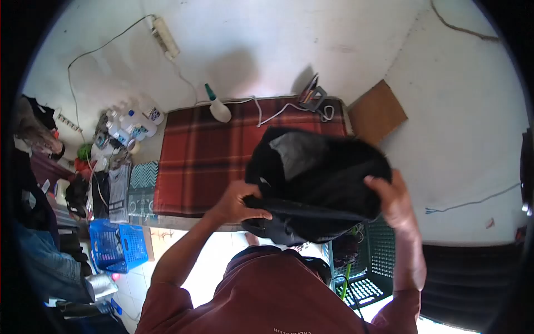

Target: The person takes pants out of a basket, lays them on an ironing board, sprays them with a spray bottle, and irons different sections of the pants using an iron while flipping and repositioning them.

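Between both hands a black garment (334, 178) with a grey patch is stretched out above the front of the ironing surface. My left hand (239, 205) grips its left edge, thumb pressed over the cloth. On the other side my right hand (391, 200) holds the right edge, with the thumb on top and the fingers mostly hidden behind the fabric. Part of the garment sags below the near edge. The exact kind of garment cannot be made out. Beneath and behind it lies a red plaid cloth (194, 161).
An iron (314, 99) stands at the back, its white cord running left. Left of it lies a spray bottle (218, 108). Several bottles (133, 125) and folded fabric (143, 177) sit at left. A blue basket (118, 245) and a dark green crate (364, 273) stand lower.
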Demonstrator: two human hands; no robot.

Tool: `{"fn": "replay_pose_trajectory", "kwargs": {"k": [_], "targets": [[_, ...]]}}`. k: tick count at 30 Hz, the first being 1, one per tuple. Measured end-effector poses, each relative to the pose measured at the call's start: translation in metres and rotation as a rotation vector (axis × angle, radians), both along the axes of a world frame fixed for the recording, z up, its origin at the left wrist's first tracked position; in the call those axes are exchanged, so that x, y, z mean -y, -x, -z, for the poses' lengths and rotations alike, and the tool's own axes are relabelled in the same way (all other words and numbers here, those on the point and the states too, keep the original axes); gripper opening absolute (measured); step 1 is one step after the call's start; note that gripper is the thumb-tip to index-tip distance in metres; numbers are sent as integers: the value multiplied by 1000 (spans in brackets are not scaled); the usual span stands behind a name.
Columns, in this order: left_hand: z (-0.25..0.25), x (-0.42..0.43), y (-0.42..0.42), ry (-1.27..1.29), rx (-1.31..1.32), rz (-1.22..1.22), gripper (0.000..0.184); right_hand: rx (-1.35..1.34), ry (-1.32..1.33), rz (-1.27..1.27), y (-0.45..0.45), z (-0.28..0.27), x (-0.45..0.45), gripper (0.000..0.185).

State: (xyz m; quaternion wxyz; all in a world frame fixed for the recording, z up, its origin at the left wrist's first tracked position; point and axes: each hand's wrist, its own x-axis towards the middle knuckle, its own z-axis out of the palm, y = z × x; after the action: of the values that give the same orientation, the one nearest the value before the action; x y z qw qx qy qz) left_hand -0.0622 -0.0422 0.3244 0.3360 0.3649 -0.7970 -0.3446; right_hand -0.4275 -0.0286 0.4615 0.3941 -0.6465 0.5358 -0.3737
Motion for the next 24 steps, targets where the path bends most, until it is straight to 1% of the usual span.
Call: {"fn": "replay_pose_trajectory", "kwargs": {"k": [1, 3, 5, 7, 9, 11, 12, 13, 14, 15, 16, 17, 19, 21, 22, 24], "targets": [[-33, 4, 6, 135, -73, 6, 44, -38, 63, 61, 17, -8, 3, 26], [-102, 14, 22, 243, -5, 90, 46, -148, 342, 141, 64, -11, 17, 24], [-155, 27, 42, 466, 96, 46, 48, 226, 78, 269, 72, -77, 21, 19], [-196, 41, 63, 693, 171, -114, 51, 335, 140, 280, 109, -117, 35, 14], [-228, 73, 82, 1003, 78, -196, 55, 338, 258, 269, 119, -166, 34, 15], [-266, 91, 103, 997, 53, -247, 59, 302, 325, 213, 153, -202, 45, 19], [-281, 99, 112, 934, 54, -262, 62, 298, 340, 225, 166, -212, 49, 19], [-299, 99, 120, 744, 34, -199, 60, 321, 415, 250, 178, -222, 53, 20], [-308, 108, 132, 734, 9, -147, 57, 343, 489, 272, 189, -230, 58, 22], [-316, 118, 144, 721, -13, -96, 54, 337, 499, 280, 200, -237, 64, 22], [-319, 137, 156, 723, -21, -89, 54, 366, 506, 303, 212, -240, 71, 23], [-317, 161, 169, 755, 17, -129, 50, 396, 513, 325, 222, -241, 77, 25], [-319, 180, 191, 790, 45, -167, 47, 407, 527, 382, 240, -240, 88, 27], [-327, 183, 214, 747, 191, -262, 35, 422, 546, 441, 251, -244, 92, 29], [-335, 183, 224, 752, 187, -255, 35, 396, 607, 505, 255, -246, 92, 30], [-353, 182, 241, 710, 180, -352, 48, 387, 733, 584, 265, -259, 97, 33]]}}
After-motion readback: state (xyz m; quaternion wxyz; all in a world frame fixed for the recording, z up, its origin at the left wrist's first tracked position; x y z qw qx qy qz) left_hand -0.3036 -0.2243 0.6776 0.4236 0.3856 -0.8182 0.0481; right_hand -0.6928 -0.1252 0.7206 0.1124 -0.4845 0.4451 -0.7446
